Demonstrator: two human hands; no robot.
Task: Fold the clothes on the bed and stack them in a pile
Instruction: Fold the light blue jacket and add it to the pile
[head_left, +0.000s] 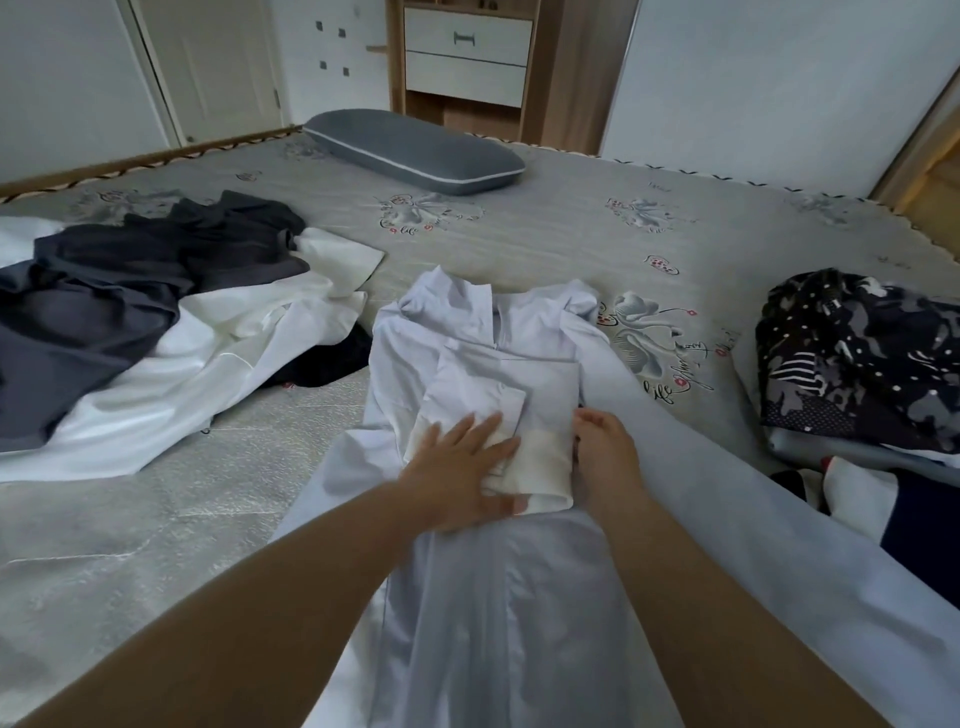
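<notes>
Head view: pale shirt (483, 364) lies centre frame on the bed (519, 239).
Left hand (462, 467): flat, fingers spread, pinning folded sleeves.
Right hand (605, 457): curled, pinching sleeve edge to square it.

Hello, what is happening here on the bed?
A person is folding a pale shirt spread on the bed. The left hand presses flat on the folded-in sleeves, and the right hand holds the sleeve edge beside it. An unfolded heap of dark and white clothes lies to the left. A patterned dark garment sits on a pile to the right. A grey pillow lies at the far side.
</notes>
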